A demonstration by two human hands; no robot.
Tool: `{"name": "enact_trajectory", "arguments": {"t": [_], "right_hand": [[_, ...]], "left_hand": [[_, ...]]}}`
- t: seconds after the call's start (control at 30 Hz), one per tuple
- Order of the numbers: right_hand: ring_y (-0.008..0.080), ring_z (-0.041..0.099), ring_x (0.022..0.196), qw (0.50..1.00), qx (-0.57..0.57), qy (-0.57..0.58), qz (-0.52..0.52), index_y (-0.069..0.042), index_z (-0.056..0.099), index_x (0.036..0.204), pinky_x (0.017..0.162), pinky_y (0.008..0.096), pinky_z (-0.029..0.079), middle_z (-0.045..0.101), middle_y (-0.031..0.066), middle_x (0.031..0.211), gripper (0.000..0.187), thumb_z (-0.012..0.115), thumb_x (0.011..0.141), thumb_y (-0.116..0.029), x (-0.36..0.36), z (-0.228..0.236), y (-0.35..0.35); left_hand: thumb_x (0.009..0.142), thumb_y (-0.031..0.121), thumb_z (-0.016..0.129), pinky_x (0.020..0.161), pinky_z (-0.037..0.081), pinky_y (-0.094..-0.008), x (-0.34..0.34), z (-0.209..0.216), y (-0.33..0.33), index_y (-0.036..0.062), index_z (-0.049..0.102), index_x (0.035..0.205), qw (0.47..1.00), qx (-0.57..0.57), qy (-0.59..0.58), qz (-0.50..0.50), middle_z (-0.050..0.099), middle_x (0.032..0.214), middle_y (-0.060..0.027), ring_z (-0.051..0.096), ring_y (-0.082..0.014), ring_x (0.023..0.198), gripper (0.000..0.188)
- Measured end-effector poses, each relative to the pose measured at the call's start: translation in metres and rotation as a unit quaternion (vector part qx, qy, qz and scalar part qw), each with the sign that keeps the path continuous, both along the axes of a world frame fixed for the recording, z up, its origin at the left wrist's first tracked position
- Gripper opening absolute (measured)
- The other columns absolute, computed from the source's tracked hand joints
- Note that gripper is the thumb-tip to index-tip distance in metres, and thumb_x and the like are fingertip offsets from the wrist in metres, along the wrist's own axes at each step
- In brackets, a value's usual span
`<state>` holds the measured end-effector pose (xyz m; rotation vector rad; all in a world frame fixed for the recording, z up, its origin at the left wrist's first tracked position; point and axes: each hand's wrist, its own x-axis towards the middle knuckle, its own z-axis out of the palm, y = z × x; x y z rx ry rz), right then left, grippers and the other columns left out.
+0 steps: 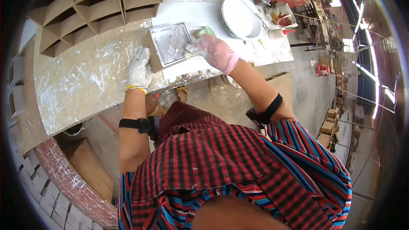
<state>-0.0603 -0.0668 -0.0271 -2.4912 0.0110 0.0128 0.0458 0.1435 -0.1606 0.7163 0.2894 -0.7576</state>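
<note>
A shallow, open-topped box (171, 44) with brown sides and a silvery, white-smeared inside stands on the workbench in front of me. Against its left side rests my left hand (139, 70), in a white knit glove with a yellow cuff, its fingers bent and steadying it. My right hand (215, 53) wears a thin pink glove whitened at the fingertips. Its fingers are bunched at the box's right rim, and what they pinch is hidden. Just behind them lies a pale green object (207, 31), partly covered by the hand.
At the back left stand stacked brown open boxes (100, 6). A white round tub (240, 17) with a flat stick across its rim sits right of the box, beside a small tray of reddish stuff (281, 15). White-stained board (81, 81) covers the bench's left. Grey boxes (47, 191) stand lower left.
</note>
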Motion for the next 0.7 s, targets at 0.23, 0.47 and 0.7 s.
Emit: {"name": "enact_trajectory", "arguments": {"t": [0.23, 0.47, 0.7], "right_hand": [[0.0213, 0.058, 0.093, 1.0, 0.021, -0.005, -0.005, -0.007, 0.065, 0.096, 0.086, 0.0299, 0.045, 0.06, 0.0081, 0.098, 0.024, 0.063, 0.074, 0.002, -0.01, -0.008, -0.004], [0.0198, 0.058, 0.091, 0.994, -0.011, -0.022, -0.108, -0.003, 0.057, 0.106, 0.084, 0.0273, 0.044, 0.061, 0.0114, 0.101, 0.027, 0.06, 0.079, -0.001, 0.057, -0.018, -0.021], [0.0219, 0.057, 0.1, 0.998, 0.061, 0.018, 0.006, -0.005, 0.06, 0.107, 0.088, 0.0273, 0.043, 0.064, 0.0071, 0.098, 0.032, 0.065, 0.079, -0.02, -0.003, -0.014, -0.023]], "left_hand": [[0.085, 0.015, 0.059, 0.089, 0.043, -0.0314, -0.002, 0.002, 0.003, 0.0017, 0.029, 0.135, 1.0, 0.012, 0.009, -0.005, 0.045, 0.125, -0.0083, 0.047, -0.0192, 0.11, 0.06], [0.086, 0.013, 0.058, 0.089, 0.044, -0.0332, 0.001, -0.017, -0.002, 0.0034, 0.038, 0.13, 1.0, -0.014, 0.014, 0.007, 0.05, 0.121, -0.0061, 0.048, -0.0186, 0.109, 0.049], [0.087, 0.013, 0.056, 0.086, 0.047, -0.0336, 0.002, -0.021, -0.003, 0.0032, 0.048, 0.12, 1.0, -0.025, 0.006, 0.008, 0.056, 0.112, -0.0059, 0.054, -0.019, 0.1, 0.036]]}}
